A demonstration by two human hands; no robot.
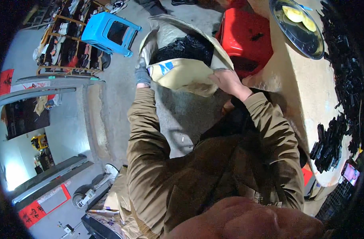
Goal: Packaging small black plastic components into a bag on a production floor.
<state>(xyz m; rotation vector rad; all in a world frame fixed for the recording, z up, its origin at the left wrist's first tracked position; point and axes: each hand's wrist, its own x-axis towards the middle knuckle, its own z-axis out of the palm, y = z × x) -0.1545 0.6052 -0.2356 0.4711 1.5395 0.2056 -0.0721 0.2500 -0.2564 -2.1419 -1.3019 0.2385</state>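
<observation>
A large cream sack (186, 75) hangs with its mouth wide open in front of me. Inside it lies a heap of small black pieces (185, 48), too fine to tell their kind. A blue-and-white patch marks the sack's near side. My left hand (142, 75), in a grey glove, is closed on the left edge of the mouth. At the right edge, my bare right hand (231, 82) grips the rim, fingers wrapped on the fabric and partly hidden.
A red stool (245, 38) stands right of the sack, and a blue stool (106, 32) to the left. The table (305, 95) on my right bears a dark plate (279, 24) with yellow pieces, black strips (329, 141) and a phone (350, 173). A shoe rack (64, 40) stands far left.
</observation>
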